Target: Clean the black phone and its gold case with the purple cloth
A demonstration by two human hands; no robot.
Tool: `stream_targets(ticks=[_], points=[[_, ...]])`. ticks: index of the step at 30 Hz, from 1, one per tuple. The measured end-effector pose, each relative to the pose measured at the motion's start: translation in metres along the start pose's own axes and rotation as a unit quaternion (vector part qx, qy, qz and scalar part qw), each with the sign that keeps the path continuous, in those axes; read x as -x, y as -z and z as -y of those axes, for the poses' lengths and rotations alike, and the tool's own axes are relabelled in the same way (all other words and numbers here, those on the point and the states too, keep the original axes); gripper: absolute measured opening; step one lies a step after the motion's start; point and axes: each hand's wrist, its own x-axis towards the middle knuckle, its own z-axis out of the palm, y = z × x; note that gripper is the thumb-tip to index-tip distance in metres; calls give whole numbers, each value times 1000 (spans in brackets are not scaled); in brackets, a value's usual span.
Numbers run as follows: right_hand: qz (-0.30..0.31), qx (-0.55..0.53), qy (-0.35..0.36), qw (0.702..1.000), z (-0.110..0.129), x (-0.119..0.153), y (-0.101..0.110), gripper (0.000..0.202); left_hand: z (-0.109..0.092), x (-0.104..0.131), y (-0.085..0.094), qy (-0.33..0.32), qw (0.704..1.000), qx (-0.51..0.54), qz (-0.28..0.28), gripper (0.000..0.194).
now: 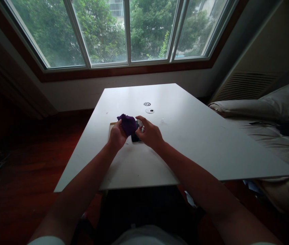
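A dark purple cloth (128, 125) lies across the fingers of my left hand (117, 136), which holds it above the white table (185, 146). Close to its right side, my right hand (150, 132) is closed around a small clear bottle (140, 125), its forefinger on the top. Beneath the hands, a dark flat device like a phone (135, 138) rests on the table, partly hidden by the cloth and my right hand. A flat tan-edged box or tray (112, 125) shows behind my left hand, mostly covered.
Two round pieces, a patterned one (147, 104) and a pale disc (150, 111), lie farther back on the table. A small clear item (162, 120) sits right of my right hand. A sofa (259, 105) stands at the right, and a window (129, 34) is beyond.
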Motion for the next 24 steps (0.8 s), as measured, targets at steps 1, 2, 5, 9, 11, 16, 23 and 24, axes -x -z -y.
stream_targets(ticks=[1,2,5,9,11,16,23,24], points=[[4,5,5,1000,1,0,0,53,0,-1,1,-1,1000,5,0,27],[5,11,8,1000,2,1,0,51,0,-2,2,-2,1000,9,-2,28],[-15,25,5,1000,3,1,0,51,0,-4,4,-8,1000,21,-17,27],[-20,41,1,999,1,0,1,53,-2,-7,8,-19,999,27,-30,26],[-10,49,5,999,-1,0,1,50,-3,-9,11,-21,999,31,-35,27],[-34,31,-4,999,-1,1,0,52,-6,-12,15,-21,998,47,-37,28],[-35,6,8,999,-2,1,2,48,-4,-4,5,17,999,21,-17,30],[-37,5,6,999,-2,0,2,47,-4,-3,4,21,1000,18,-12,30]])
